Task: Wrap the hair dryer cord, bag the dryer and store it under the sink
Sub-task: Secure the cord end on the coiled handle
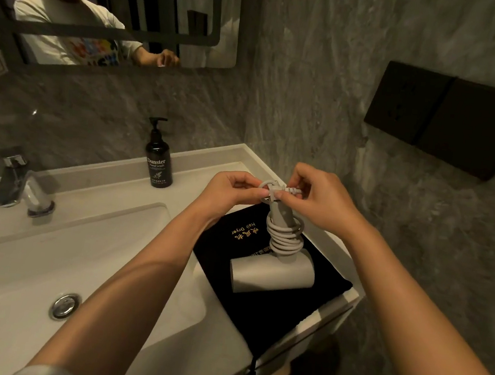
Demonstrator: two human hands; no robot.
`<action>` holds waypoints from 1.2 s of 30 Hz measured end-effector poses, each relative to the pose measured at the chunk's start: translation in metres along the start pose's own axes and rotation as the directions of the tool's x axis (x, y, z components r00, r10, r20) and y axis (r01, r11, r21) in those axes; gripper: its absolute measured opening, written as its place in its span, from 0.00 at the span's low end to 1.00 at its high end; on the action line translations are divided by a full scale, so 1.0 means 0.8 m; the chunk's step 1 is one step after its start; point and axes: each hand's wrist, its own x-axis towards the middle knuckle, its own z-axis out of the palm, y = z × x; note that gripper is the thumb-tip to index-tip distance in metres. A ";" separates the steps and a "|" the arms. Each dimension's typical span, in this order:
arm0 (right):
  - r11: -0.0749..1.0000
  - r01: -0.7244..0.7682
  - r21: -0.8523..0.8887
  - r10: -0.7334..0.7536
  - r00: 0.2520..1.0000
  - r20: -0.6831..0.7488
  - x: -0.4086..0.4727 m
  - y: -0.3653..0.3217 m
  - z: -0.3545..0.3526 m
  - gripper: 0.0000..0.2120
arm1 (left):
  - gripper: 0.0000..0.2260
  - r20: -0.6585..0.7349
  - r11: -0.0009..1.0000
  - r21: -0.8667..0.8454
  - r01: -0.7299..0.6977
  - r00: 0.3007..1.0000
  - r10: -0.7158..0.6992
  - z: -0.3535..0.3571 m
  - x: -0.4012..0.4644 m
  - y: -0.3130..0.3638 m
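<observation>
Grey hair dryer (272,272) stands barrel-down on black bag (272,307), handle up. Bag lies flat on white bench (214,359), right of sink (47,257). Cord (285,238) coiled around handle in several loops. Left hand (233,190) pinches cord end at handle top; right hand (316,198) closed on same cord end, fingertips meeting left's. Hand-wash bottle (158,160) behind, near wall.

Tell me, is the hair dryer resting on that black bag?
Touching. The head view shows the hair dryer barrel lying directly on the black bag, with no gap beneath it.
</observation>
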 end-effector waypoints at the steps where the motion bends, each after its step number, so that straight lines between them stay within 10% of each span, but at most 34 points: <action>1: 1.000 0.001 -0.003 -0.001 1.000 -0.006 0.000 0.000 0.000 0.13 | 0.05 -0.003 1.000 0.001 0.000 1.000 0.000 0.000 0.001 0.000; 36: 0.946 0.036 -0.322 -0.107 0.973 -0.205 -0.008 -0.017 0.028 0.12 | 0.03 -0.378 0.997 0.023 -0.073 0.923 0.077 0.031 -0.002 -0.018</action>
